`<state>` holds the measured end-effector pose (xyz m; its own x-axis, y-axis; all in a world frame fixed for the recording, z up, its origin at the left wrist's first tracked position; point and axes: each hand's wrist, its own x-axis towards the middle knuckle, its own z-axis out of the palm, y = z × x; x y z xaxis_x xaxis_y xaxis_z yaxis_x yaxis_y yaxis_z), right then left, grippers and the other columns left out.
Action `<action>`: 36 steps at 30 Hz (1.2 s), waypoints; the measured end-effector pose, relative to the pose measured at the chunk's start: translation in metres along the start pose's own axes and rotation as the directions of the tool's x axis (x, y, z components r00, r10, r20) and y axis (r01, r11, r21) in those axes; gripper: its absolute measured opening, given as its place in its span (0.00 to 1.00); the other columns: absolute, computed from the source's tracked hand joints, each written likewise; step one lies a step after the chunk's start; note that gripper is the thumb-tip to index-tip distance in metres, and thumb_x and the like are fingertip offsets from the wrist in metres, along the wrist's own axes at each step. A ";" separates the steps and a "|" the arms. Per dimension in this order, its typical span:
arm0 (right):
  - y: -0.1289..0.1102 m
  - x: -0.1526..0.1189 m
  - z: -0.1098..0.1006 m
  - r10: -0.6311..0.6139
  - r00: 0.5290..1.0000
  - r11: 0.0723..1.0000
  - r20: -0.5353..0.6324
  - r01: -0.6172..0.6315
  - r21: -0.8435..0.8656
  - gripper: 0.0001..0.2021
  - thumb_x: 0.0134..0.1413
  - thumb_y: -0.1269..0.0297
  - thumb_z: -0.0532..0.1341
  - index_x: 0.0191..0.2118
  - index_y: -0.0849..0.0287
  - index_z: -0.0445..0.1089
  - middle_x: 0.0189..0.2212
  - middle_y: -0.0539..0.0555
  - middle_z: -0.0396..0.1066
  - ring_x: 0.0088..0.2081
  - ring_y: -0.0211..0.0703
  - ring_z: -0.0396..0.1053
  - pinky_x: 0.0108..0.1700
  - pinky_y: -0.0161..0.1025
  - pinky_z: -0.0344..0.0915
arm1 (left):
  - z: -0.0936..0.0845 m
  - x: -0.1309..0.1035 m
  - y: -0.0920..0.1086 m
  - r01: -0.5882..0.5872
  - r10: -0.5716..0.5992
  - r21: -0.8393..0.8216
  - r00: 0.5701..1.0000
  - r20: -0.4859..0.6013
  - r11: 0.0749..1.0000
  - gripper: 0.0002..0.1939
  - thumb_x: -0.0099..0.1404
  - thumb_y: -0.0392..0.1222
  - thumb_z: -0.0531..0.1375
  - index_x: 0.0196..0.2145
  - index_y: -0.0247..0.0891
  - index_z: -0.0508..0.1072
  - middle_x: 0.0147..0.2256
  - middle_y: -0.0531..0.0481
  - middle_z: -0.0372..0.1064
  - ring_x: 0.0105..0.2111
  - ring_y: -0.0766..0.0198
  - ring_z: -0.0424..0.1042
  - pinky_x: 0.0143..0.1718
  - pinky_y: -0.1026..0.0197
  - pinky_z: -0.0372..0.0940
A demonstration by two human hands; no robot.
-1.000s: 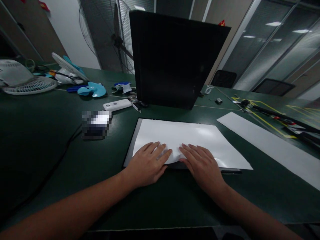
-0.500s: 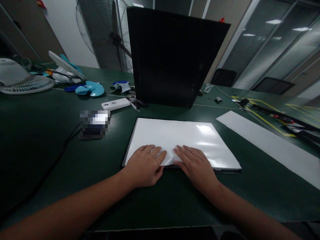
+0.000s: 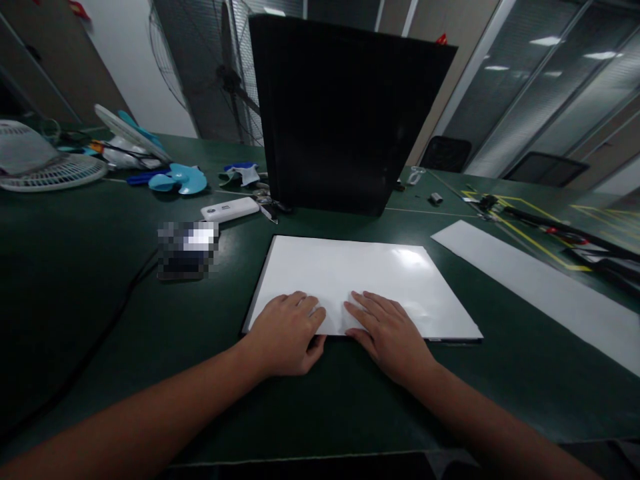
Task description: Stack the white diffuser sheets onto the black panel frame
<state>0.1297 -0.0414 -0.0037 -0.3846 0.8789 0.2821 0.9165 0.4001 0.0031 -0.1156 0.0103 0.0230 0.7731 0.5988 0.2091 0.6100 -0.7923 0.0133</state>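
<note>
A glossy white sheet (image 3: 345, 267) lies flat inside a thin dark-edged panel (image 3: 257, 283) on the green table. My left hand (image 3: 287, 333) presses its fingers on the sheet's front part, slightly bent, with the thumb at the front edge. Beside it, my right hand (image 3: 390, 333) rests with fingers spread over the same front part and its thumb near the edge. A narrow strip of sheet shows between the two hands. Both palms cover part of the panel's front border.
A large black panel (image 3: 345, 120) stands upright behind the sheet. To the right lies a long white strip (image 3: 530, 287). On the left are a white power bank (image 3: 230, 209), a pixelated device (image 3: 187, 250) with a cable, a blue fan blade (image 3: 179, 179) and a fan grille (image 3: 65, 170).
The sheet's front edge, buckled between my hands before, now lies flatter. My left hand has shifted slightly left; the right hand has barely moved.
</note>
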 end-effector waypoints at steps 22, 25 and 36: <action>0.343 -0.061 0.007 0.746 0.644 0.608 -0.170 -0.763 -0.221 0.42 0.67 0.35 0.44 0.72 0.65 0.61 0.72 0.72 0.53 0.73 0.66 0.46 0.68 0.67 0.48 | 0.005 0.001 -0.011 0.019 -0.011 -0.099 0.997 0.077 0.995 0.44 0.66 0.69 0.60 0.71 0.46 0.60 0.71 0.36 0.56 0.69 0.36 0.57 0.68 0.34 0.53; 0.367 -0.077 0.019 0.825 0.557 0.535 -0.092 -0.824 -0.187 0.50 0.62 0.28 0.43 0.74 0.64 0.57 0.72 0.75 0.49 0.72 0.74 0.45 0.65 0.74 0.48 | 0.007 0.004 -0.013 0.027 -0.017 -0.110 0.996 0.088 0.994 0.46 0.65 0.70 0.61 0.73 0.50 0.55 0.74 0.39 0.48 0.73 0.36 0.50 0.71 0.33 0.46; 0.325 -0.058 -0.007 0.882 0.471 0.467 0.023 -0.866 -0.181 0.37 0.66 0.35 0.47 0.65 0.55 0.72 0.59 0.75 0.70 0.55 0.70 0.69 0.43 0.57 0.59 | 0.017 0.006 -0.014 0.053 -0.035 -0.123 0.988 0.148 0.991 0.39 0.70 0.67 0.57 0.72 0.51 0.58 0.74 0.41 0.49 0.73 0.39 0.50 0.70 0.34 0.49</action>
<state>0.4511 0.0360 -0.0118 0.6246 0.7726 0.1135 0.7807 -0.6211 -0.0688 -0.1168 0.0269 0.0075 0.7686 0.6368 0.0617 0.6243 -0.7676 0.1447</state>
